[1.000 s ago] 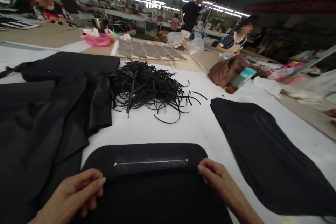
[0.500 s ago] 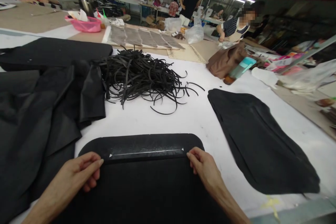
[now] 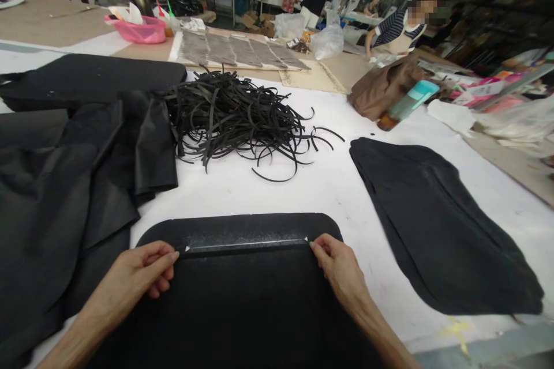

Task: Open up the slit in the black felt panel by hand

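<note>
A black fabric panel (image 3: 242, 300) with rounded far corners lies on the white table (image 3: 329, 190) right in front of me. A thin slit with white chalk marks (image 3: 246, 244) runs across it near its far edge. My left hand (image 3: 138, 277) pinches the fabric at the slit's left end, fingers closed. At the slit's right end my right hand (image 3: 337, 268) pinches the panel, fingers pressed together.
A heap of thin black strips (image 3: 234, 118) lies beyond the panel. Loose black cloth (image 3: 64, 179) is piled at the left. Another black cut piece (image 3: 437, 225) lies at the right. Further off are a pink basket (image 3: 141, 29), a brown bag (image 3: 381, 89), a teal bottle (image 3: 409, 104) and other workers.
Both hands have slid up the panel to the two ends of the slit and come closer together. The view has tilted down a little.
</note>
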Demonstrator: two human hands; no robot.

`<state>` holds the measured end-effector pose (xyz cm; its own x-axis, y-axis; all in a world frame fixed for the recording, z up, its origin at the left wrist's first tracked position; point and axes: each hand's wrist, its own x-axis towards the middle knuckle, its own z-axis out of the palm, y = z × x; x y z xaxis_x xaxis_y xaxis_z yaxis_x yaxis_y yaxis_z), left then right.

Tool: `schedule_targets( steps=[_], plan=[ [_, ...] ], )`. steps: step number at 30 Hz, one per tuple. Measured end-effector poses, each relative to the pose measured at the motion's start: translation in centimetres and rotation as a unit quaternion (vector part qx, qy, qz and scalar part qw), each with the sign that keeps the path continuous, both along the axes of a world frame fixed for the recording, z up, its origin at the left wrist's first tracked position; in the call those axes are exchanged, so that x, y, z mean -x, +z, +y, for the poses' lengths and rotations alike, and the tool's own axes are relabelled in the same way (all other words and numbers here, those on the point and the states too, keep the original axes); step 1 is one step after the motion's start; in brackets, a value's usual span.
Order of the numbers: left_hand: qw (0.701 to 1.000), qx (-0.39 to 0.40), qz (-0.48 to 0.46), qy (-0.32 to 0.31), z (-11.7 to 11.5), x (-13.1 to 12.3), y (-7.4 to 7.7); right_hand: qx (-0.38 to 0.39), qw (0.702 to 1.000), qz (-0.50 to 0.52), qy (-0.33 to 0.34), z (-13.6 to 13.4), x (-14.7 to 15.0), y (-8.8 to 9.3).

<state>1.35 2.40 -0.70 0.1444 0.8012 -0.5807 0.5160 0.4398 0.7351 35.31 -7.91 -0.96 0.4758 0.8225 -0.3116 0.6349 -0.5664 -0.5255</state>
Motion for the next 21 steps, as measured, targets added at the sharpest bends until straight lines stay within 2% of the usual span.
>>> schedule_targets(
  steps=[5,9,15,21],
  plan=[
    [1.000,0.000,0.001,0.003,0.0,-0.2,0.7,0.033,0.999,-0.035,0.009,0.4,0.5,0.7],
    [1.000,-0.002,-0.009,0.006,-0.1,-0.5,1.2,0.030,0.998,-0.042,0.018,0.3,0.2,0.3],
    [1.000,-0.004,-0.021,0.015,-0.3,-0.7,1.5,0.040,0.997,0.072,0.007,0.4,-0.9,-0.5],
    [0.999,0.004,-0.030,0.021,-0.2,-0.7,1.8,0.034,0.984,0.174,-0.005,1.0,-1.0,1.0]
  ],
)
